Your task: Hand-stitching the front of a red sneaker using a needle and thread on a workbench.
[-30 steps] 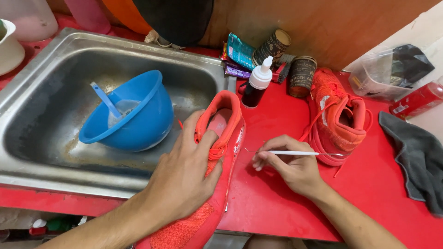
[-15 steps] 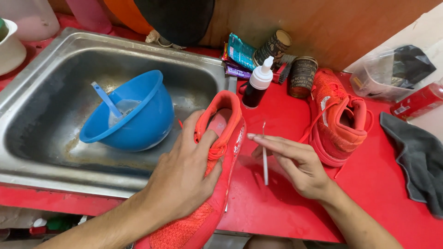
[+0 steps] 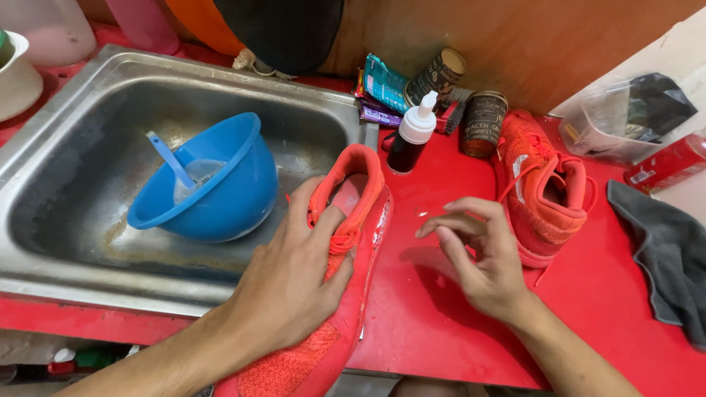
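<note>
An orange-red shoe (image 3: 346, 242) is lying on its side along the front edge of the red table (image 3: 441, 323), just beside the steel sink (image 3: 66, 147). The left hand (image 3: 290, 283) is pressing down on it, fingers curling over the laces into the opening. The right hand (image 3: 482, 254) is hovering just to the shoe's right, empty, fingers loosely spread. A second shoe (image 3: 544, 187) is sitting beyond it; a blue bowl (image 3: 213, 184) is tilting in the sink.

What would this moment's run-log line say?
left hand: grips orange shoe | right hand: empty, above red counter | second shoe: untouched
</note>
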